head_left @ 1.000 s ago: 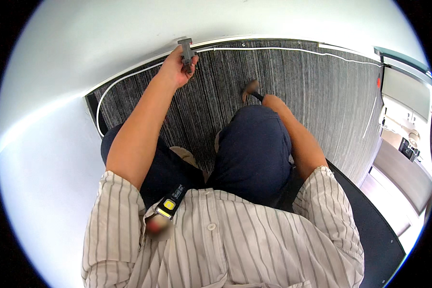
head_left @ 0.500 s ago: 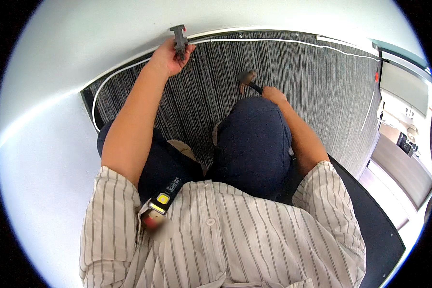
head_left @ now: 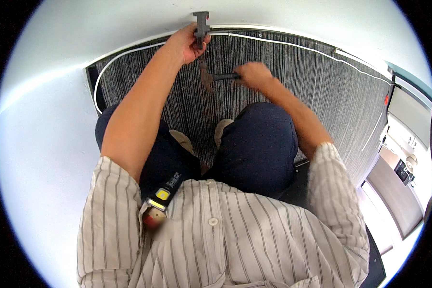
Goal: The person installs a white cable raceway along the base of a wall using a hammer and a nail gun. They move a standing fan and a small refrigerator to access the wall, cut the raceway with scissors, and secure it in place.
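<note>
My left hand is closed around a dark grey tool with a T-shaped top and a small red mark. The tool stands up against the white wall, beside a white cable that runs along the foot of the wall. My right hand grips a hammer by its dark handle. The hammer's head, slightly blurred, points left and hangs just below my left hand, apart from the tool.
Dark striped carpet covers the floor between my knees and the wall. The cable curves down at the left corner. A small flat work light hangs at my striped shirt. At the far right stand pale furniture and a small red object.
My right hand has moved up and left, bringing the hammer from beside my knee to just below my left hand. My left hand still holds the grey tool at the wall.
</note>
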A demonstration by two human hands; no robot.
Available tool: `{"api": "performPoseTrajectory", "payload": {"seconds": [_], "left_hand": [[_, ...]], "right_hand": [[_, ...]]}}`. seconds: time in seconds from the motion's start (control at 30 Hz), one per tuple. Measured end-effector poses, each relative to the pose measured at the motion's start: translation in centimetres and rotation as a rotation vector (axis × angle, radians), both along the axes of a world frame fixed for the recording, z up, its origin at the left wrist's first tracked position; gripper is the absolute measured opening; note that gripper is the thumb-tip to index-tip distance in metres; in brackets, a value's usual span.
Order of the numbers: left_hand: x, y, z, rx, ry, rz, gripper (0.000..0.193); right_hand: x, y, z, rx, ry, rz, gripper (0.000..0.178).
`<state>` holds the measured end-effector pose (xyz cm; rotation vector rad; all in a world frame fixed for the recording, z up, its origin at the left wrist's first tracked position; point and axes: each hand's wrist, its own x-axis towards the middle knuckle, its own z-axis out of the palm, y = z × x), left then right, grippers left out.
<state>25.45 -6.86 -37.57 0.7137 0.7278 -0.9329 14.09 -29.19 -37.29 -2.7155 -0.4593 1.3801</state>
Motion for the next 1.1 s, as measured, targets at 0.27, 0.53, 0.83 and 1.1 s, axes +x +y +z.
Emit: {"api": "performPoseTrajectory", "payload": {"seconds": [0.27, 0.53, 0.83, 1.1], "left_hand": [[-0.3, 0.1, 0.7, 0.073, 0.031, 0.011, 0.032], [-1.0, 0.2, -0.4, 0.146, 0.097, 0.032, 0.029], [-1.0, -2.4, -0.4, 0.042, 0.070, 0.043, 0.031], [-0.2, -3.2, -0.6, -0.007, 0.206, 0.034, 0.030]], "right_hand": [[-4.2, 1.4, 0.2, 0.073, 0.223, 0.290, 0.026], [-6.5, 1.6, -0.6, 0.129, 0.087, 0.169, 0.021], [-10.8, -3.7, 0.7, -0.050, 0.189, -0.281, 0.032], [-12.4, -10.8, 0.9, -0.156, 0.157, -0.558, 0.035]]}}
